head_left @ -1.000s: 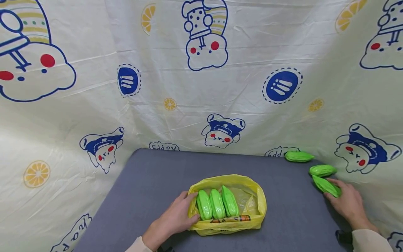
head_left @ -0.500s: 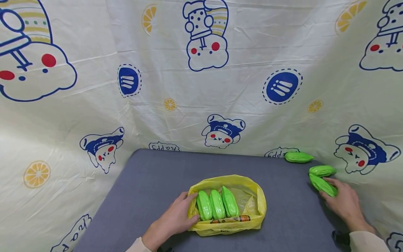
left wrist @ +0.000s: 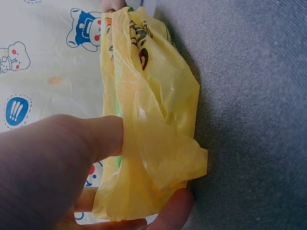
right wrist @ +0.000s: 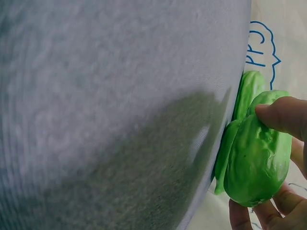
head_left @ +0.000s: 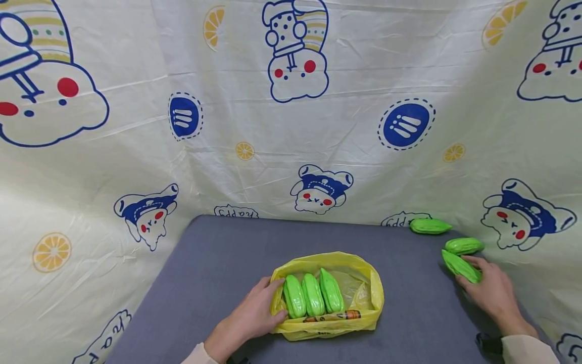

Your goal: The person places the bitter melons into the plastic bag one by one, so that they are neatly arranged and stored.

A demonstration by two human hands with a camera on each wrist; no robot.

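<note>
Cartoon-print sheeting [head_left: 245,177] behind, grey worktop [head_left: 227,258] below, and here's the right hand [head_left: 492,290], its narrow grip holding a green gourd [head_left: 458,265] near the worktop's right edge, a second gourd [head_left: 465,245] just behind it, a third gourd [head_left: 429,226] farther back. Over to the left hand [head_left: 255,312], its grip on the left side of the yellow bag [head_left: 352,329], three more gourds [head_left: 312,294] side by side inside!

We see a grey counter [head_left: 218,263] across the lower frame, bearing a yellow bag [head_left: 332,328] and, at right, two green gourds [head_left: 431,226] [head_left: 464,246].
</note>
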